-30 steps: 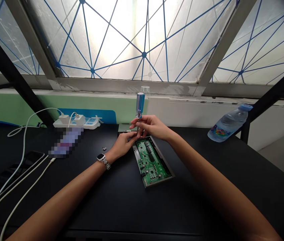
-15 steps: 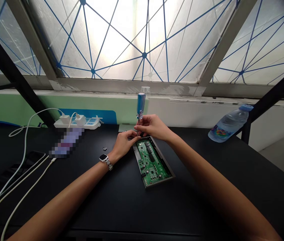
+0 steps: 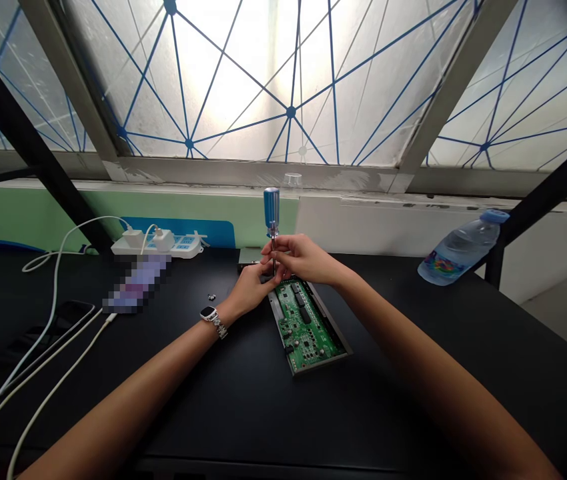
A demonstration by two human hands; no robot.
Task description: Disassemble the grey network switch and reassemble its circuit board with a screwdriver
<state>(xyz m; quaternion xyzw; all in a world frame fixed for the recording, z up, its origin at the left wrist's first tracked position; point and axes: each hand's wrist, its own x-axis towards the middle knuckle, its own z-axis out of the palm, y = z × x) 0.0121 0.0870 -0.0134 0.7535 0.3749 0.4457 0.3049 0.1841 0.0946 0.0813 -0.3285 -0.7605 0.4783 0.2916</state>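
Note:
A screwdriver point(image 3: 272, 210) with a blue, clear-ended handle stands nearly upright over the far end of a green circuit board point(image 3: 308, 330) in a metal tray. My right hand point(image 3: 311, 259) pinches its shaft below the handle. Close by, my left hand point(image 3: 249, 288) has its fingers drawn together around the lower shaft at the board's far left corner. Whether those fingers grip the shaft or a small part is hidden, as is the screwdriver's tip. Left of that hand, a few tiny metal pieces, apparently screws point(image 3: 211, 297), lie on the black table point(image 3: 233, 400).
A white power strip point(image 3: 183, 247) with plugged-in chargers sits at the back left. Near it lie a blurred-out phone point(image 3: 136, 287), a dark phone point(image 3: 73, 313) and white cables point(image 3: 56, 280). A water bottle point(image 3: 458, 250) leans against the black frame at right.
The screwdriver's handle has shifted slightly left and stands straighter. My right hand has moved a little left and down with it. My left hand stays near the same corner.

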